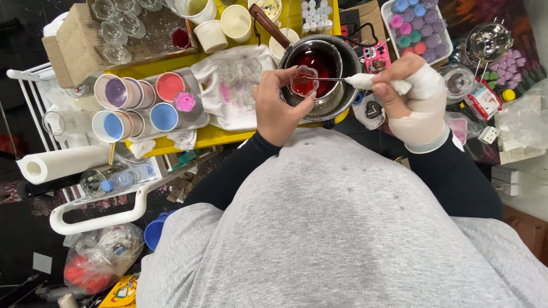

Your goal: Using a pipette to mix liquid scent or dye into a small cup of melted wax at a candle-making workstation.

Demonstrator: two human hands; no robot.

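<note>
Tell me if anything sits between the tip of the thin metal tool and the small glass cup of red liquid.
Nothing visible does. The thin metal tool in the right hand reaches straight to the small clear glass cup held by the left hand.

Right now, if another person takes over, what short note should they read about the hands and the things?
Left hand: holds a small clear glass cup with red liquid over the metal pot.
Right hand, wrapped in white: holds a thin stick tool, tip at the cup.
Pot holds more red liquid.
Done: cup has red in it; how full, unclear.
Left: empty glass cups wait on the white cloth.
</note>
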